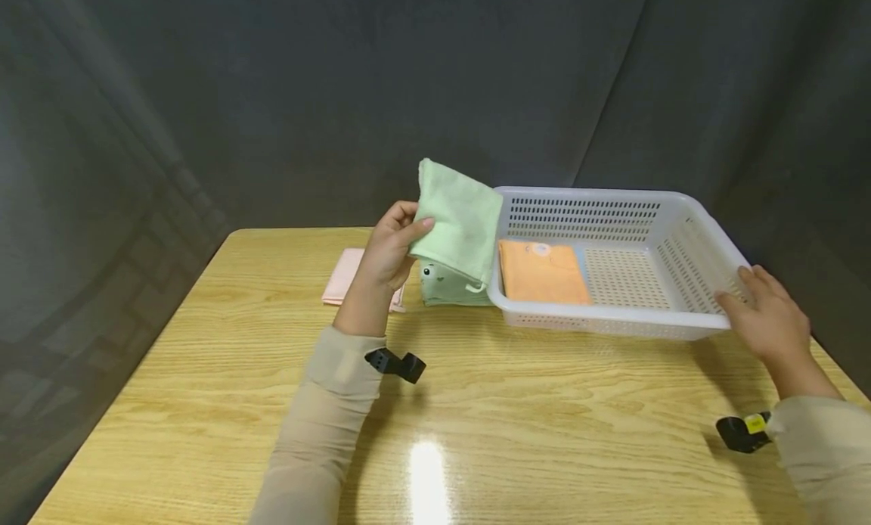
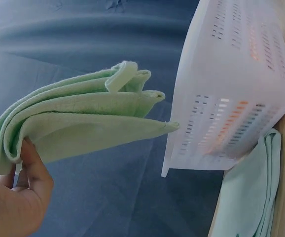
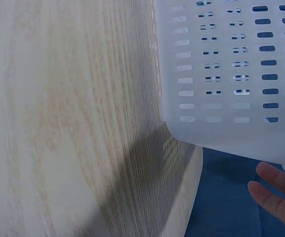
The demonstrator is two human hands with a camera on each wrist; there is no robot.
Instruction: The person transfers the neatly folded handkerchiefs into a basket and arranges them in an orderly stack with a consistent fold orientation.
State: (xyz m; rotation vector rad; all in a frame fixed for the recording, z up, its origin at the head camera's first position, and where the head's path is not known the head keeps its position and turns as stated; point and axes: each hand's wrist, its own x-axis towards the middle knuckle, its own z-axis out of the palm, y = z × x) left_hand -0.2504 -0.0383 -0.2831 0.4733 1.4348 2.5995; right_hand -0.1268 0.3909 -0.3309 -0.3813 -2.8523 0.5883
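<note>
My left hand [image 1: 386, 249] pinches a folded light green towel [image 1: 461, 215] by its left edge, thumb on the near side. The towel is held up in the air beside the basket's left end; the left wrist view shows its stacked layers [image 2: 83, 106] and a small loop. My right hand [image 1: 772, 317] grips the right rim of a white perforated plastic basket [image 1: 612, 313], with the thumb over the inner side. A folded orange towel [image 1: 544, 275] lies in the basket's left part, with a strip of blue cloth [image 1: 581, 260] showing beside it.
Under the raised towel, a second folded green towel [image 1: 449, 287] with a printed face lies on the table against the basket. A folded pink towel [image 1: 342, 277] lies farther left, partly behind my left wrist. Dark curtain [image 1: 367, 94] hangs behind the wooden table [image 1: 531, 419].
</note>
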